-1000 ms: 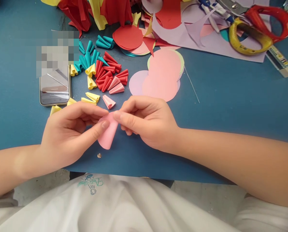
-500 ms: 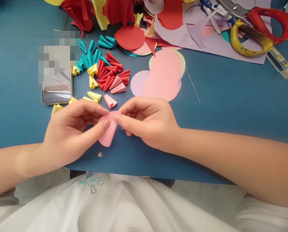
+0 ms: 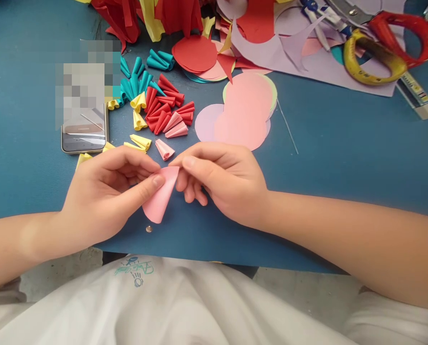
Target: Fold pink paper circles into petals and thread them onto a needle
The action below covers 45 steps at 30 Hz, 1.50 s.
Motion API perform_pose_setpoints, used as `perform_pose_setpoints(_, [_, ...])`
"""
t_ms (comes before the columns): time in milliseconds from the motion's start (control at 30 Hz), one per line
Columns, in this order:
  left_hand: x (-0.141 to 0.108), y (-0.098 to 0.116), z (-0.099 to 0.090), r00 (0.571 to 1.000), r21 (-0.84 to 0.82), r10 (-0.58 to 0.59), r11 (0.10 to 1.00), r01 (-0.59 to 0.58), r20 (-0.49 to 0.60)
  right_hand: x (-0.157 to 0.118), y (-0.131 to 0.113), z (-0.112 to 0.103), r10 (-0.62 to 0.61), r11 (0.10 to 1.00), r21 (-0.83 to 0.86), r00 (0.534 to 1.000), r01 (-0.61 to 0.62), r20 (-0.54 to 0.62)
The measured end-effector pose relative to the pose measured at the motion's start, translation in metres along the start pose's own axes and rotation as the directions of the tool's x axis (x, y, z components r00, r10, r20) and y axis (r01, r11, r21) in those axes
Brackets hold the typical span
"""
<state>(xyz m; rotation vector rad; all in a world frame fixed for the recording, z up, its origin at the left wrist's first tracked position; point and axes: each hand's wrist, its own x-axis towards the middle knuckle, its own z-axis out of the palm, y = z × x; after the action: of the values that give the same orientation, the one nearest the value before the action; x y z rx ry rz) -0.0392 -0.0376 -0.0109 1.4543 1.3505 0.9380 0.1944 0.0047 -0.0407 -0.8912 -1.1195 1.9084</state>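
Note:
My left hand (image 3: 108, 191) pinches a pink paper piece (image 3: 160, 196) between thumb and fingers near its upper left edge. The paper is bent into a loose cone shape, its rounded end pointing down. At the paper's upper right corner is my right hand (image 3: 221, 179), index fingertip close to the corner. Its thumb is off the paper and the other fingers are loosely curled; whether the index finger touches the paper I cannot tell. Just beyond both hands lie a rolled pink paper cone (image 3: 164, 149) and several yellow paper cones (image 3: 140, 142).
Red cones (image 3: 162, 115) and teal cones (image 3: 137, 84) lie beside a phone (image 3: 84, 136). Paper circles (image 3: 242, 115) overlap near a thin stick (image 3: 287, 127). Scissors (image 3: 375, 57), a cutter knife (image 3: 419, 96) and paper scraps (image 3: 365, 79) are at the back right.
My right thumb has drawn back off the pink paper, and the right fingers have loosened. The paper's rounded end has swung slightly down and left in my left hand.

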Motion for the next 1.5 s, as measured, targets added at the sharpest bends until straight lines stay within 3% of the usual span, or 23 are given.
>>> perform_pose_setpoints(167, [-0.001, 0.001, -0.001, 1.0, 0.178, 0.01, 0.984, -0.008, -0.006, 0.001, 0.0, 0.003, -0.044, 0.998, -0.04, 0.998, 0.046, 0.049])
perform_pose_setpoints(433, [-0.002, 0.003, -0.008, 0.984, 0.409, 0.155, 0.895, -0.175, 0.082, -0.001, -0.003, -0.005, -0.035, 0.969, -0.24, 0.996, 0.053, 0.078])
perform_pose_setpoints(567, [-0.005, 0.001, -0.01, 0.989, 0.498, 0.131, 0.854, -0.147, 0.066, -0.001, -0.004, -0.005, -0.049, 0.983, -0.176, 0.997, 0.058, 0.058])
perform_pose_setpoints(900, [-0.002, 0.0, -0.01, 0.998, 0.432, 0.063, 0.899, -0.067, 0.024, 0.002, 0.0, -0.006, -0.042, 0.978, -0.201, 0.996, 0.056, 0.078])
perform_pose_setpoints(1033, [0.001, 0.003, -0.009, 0.999, 0.39, 0.005, 0.921, -0.024, 0.051, -0.001, -0.004, -0.007, 0.003, 0.947, -0.322, 0.998, 0.017, 0.063])
perform_pose_setpoints(1167, [0.003, 0.003, -0.007, 0.994, 0.383, -0.043, 0.924, 0.0, 0.104, -0.006, -0.006, -0.006, 0.039, 0.847, -0.532, 0.999, -0.019, 0.028])
perform_pose_setpoints(1233, [0.003, 0.002, -0.007, 0.993, 0.377, -0.046, 0.926, 0.0, 0.113, -0.007, -0.004, -0.007, -0.095, 0.794, -0.604, 0.995, 0.069, -0.011])
perform_pose_setpoints(1300, [0.004, 0.002, -0.007, 0.992, 0.378, -0.041, 0.926, -0.006, 0.115, -0.006, 0.001, -0.01, -0.341, 0.697, -0.674, 0.94, 0.245, -0.012])
perform_pose_setpoints(1333, [0.004, 0.002, -0.007, 0.992, 0.386, -0.037, 0.922, -0.013, 0.122, -0.005, 0.003, -0.012, -0.447, 0.616, -0.711, 0.894, 0.339, 0.039])
perform_pose_setpoints(1400, [0.004, 0.002, -0.007, 0.99, 0.412, -0.013, 0.91, -0.048, 0.143, -0.003, 0.009, -0.017, -0.542, 0.442, -0.757, 0.816, 0.482, 0.203])
perform_pose_setpoints(1500, [0.003, 0.003, -0.006, 0.981, 0.452, 0.043, 0.883, -0.125, 0.187, 0.0, 0.017, -0.023, -0.513, 0.247, -0.756, 0.744, 0.606, 0.429])
